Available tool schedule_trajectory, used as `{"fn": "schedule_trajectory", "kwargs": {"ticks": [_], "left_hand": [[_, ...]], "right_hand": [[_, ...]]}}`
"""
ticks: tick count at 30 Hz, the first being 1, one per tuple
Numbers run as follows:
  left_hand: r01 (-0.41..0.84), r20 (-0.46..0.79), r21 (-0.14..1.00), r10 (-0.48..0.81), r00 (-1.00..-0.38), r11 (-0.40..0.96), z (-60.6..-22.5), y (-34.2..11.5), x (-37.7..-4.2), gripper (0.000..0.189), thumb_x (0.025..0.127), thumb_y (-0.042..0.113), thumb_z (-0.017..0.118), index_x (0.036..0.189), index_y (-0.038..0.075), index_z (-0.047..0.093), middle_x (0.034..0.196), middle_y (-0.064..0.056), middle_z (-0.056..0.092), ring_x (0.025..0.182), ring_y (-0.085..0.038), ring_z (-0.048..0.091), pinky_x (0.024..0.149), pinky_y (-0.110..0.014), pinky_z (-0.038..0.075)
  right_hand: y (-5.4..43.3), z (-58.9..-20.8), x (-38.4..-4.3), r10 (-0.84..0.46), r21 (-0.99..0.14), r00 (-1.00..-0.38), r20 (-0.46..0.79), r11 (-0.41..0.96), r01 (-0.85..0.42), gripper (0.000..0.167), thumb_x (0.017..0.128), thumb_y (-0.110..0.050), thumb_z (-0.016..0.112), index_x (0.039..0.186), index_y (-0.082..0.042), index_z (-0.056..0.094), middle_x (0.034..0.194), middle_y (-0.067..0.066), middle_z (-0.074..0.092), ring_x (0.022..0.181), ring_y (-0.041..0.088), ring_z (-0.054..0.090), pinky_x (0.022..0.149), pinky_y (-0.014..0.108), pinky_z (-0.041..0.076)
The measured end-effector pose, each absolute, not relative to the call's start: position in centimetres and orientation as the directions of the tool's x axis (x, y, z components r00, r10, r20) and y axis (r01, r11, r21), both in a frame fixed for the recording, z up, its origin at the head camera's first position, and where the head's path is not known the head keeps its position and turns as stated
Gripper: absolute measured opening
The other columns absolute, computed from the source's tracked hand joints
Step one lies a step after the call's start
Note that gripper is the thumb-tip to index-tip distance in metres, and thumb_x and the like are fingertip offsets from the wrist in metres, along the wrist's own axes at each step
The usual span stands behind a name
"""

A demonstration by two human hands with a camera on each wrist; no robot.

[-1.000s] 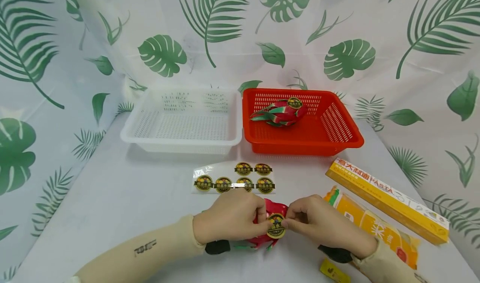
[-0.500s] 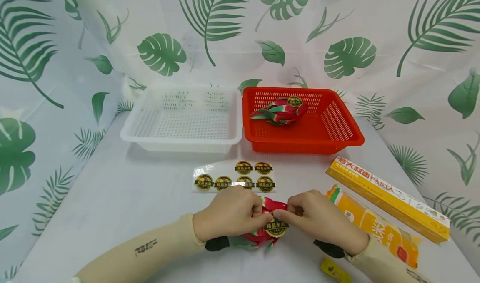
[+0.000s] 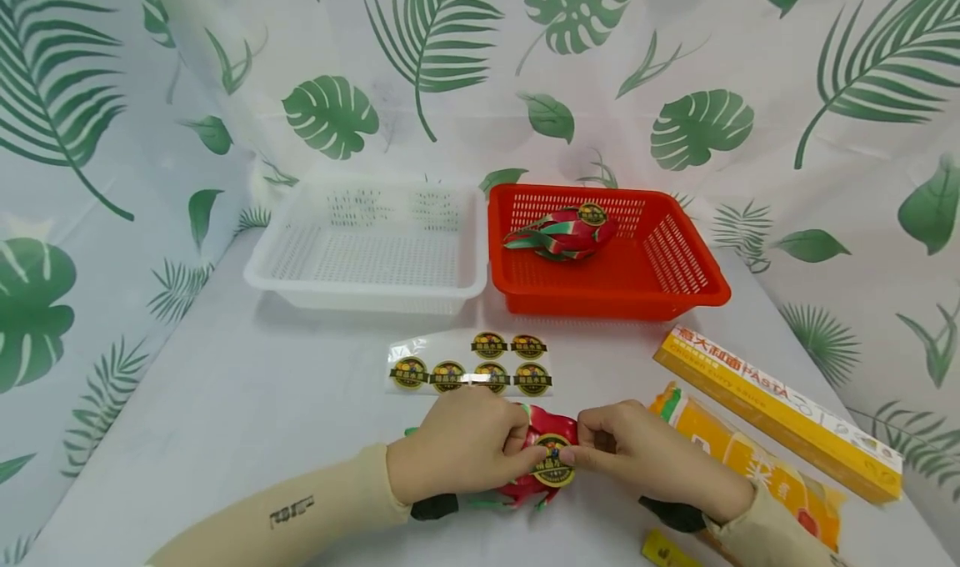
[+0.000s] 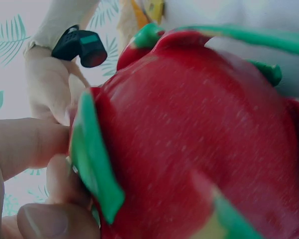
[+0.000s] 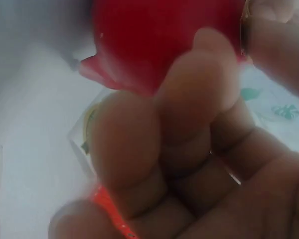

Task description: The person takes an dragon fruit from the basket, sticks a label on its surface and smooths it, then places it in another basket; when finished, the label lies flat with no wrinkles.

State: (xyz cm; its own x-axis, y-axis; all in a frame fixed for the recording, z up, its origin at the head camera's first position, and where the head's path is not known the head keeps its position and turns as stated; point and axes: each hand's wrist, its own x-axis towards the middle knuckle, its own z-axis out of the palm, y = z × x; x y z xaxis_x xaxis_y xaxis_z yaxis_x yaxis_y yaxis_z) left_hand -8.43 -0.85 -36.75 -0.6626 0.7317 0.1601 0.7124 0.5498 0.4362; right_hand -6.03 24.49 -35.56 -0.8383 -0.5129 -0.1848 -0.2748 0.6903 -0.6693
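Observation:
A red dragon fruit (image 3: 542, 421) with green-tipped scales lies on the table before me, partly covered by my hands. A round black-and-gold fruit sticker (image 3: 555, 472) sits on its upper side. My left hand (image 3: 467, 435) holds the fruit from the left, thumb on the sticker's left part. From the right, my right hand (image 3: 637, 450) has curled fingers against the fruit and its thumb at the sticker's right edge. The fruit (image 4: 194, 119) fills most of the left wrist view. In the right wrist view, blurred fingertips (image 5: 189, 84) touch the red skin.
Behind my hands lies a clear sheet (image 3: 442, 346) with several stickers. Farther back stand a white basket (image 3: 367, 287) and a red basket (image 3: 607, 300) containing another stickered dragon fruit (image 3: 573, 238). At right are a pasta box (image 3: 780, 417), an orange packet (image 3: 738, 450) and a small yellow item (image 3: 666, 550).
My right thumb moved left across the sticker's top, then back to its right edge. My left hand has kept its place on the dragon fruit. The head view has tilted slightly.

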Motion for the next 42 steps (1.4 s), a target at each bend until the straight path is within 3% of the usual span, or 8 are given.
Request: {"fn": "schedule_trajectory", "kwargs": {"ticks": [9, 16, 24, 30, 35, 42], "left_hand": [[0.731, 0.190, 0.371, 0.724, -0.663, 0.572, -37.0, -0.7, -7.8, 0.051, 0.088, 0.054, 0.078, 0.059, 0.026, 0.046, 0.049, 0.018, 0.037, 0.048, 0.005, 0.037, 0.043, -0.016, 0.026], [0.735, 0.219, 0.325, 0.709, -0.671, 0.595, -37.5, -0.5, -7.7, 0.053, 0.085, 0.060, 0.078, 0.060, 0.028, 0.045, 0.049, 0.020, 0.036, 0.048, 0.004, 0.036, 0.042, -0.016, 0.025], [0.742, 0.265, 0.200, 0.694, -0.669, 0.640, -37.9, -0.1, -7.2, 0.059, 0.080, 0.073, 0.076, 0.062, 0.027, 0.044, 0.049, 0.018, 0.033, 0.045, 0.001, 0.032, 0.043, -0.018, 0.021], [0.741, 0.282, 0.135, 0.691, -0.665, 0.658, -38.0, 0.3, -7.0, 0.056, 0.079, 0.073, 0.076, 0.064, 0.028, 0.048, 0.049, 0.019, 0.037, 0.047, 0.000, 0.034, 0.047, -0.020, 0.024], [0.742, 0.300, 0.143, 0.686, -0.663, 0.655, -38.2, 0.2, -7.1, 0.053, 0.086, 0.069, 0.072, 0.063, 0.028, 0.048, 0.049, 0.018, 0.038, 0.048, -0.002, 0.035, 0.046, -0.020, 0.023], [0.764, 0.329, 0.262, 0.690, -0.645, 0.589, -38.4, -0.1, -7.6, 0.051, 0.098, 0.050, 0.066, 0.059, 0.026, 0.043, 0.047, 0.016, 0.031, 0.047, -0.002, 0.030, 0.046, -0.019, 0.018]], "right_hand": [[24.8, -35.7, -6.1, -0.584, -0.694, -0.793, -0.170, 0.643, -0.324, 0.034, 0.097, -0.043, 0.071, 0.074, -0.021, 0.060, 0.062, -0.018, 0.039, 0.056, -0.003, 0.040, 0.049, 0.018, 0.029], [24.6, -35.5, -6.3, -0.616, -0.633, -0.772, -0.155, 0.662, -0.401, 0.035, 0.096, -0.045, 0.073, 0.071, -0.024, 0.059, 0.061, -0.019, 0.039, 0.057, -0.005, 0.041, 0.052, 0.016, 0.033], [23.8, -35.2, -6.5, -0.549, -0.506, -0.820, -0.164, 0.760, -0.408, 0.047, 0.080, -0.060, 0.083, 0.063, -0.026, 0.055, 0.057, -0.020, 0.042, 0.057, -0.003, 0.041, 0.054, 0.017, 0.032], [24.2, -35.1, -6.8, -0.618, -0.545, -0.773, -0.144, 0.701, -0.460, 0.039, 0.086, -0.042, 0.084, 0.066, -0.025, 0.056, 0.059, -0.020, 0.042, 0.057, -0.005, 0.041, 0.056, 0.016, 0.034], [24.5, -35.1, -7.3, -0.672, -0.590, -0.727, -0.141, 0.647, -0.484, 0.034, 0.090, -0.032, 0.082, 0.068, -0.024, 0.057, 0.061, -0.020, 0.044, 0.057, -0.006, 0.041, 0.055, 0.015, 0.036], [24.4, -34.8, -7.6, -0.689, -0.595, -0.712, -0.138, 0.632, -0.497, 0.031, 0.091, -0.022, 0.079, 0.068, -0.024, 0.058, 0.061, -0.018, 0.045, 0.059, -0.006, 0.043, 0.059, 0.016, 0.036]]}}
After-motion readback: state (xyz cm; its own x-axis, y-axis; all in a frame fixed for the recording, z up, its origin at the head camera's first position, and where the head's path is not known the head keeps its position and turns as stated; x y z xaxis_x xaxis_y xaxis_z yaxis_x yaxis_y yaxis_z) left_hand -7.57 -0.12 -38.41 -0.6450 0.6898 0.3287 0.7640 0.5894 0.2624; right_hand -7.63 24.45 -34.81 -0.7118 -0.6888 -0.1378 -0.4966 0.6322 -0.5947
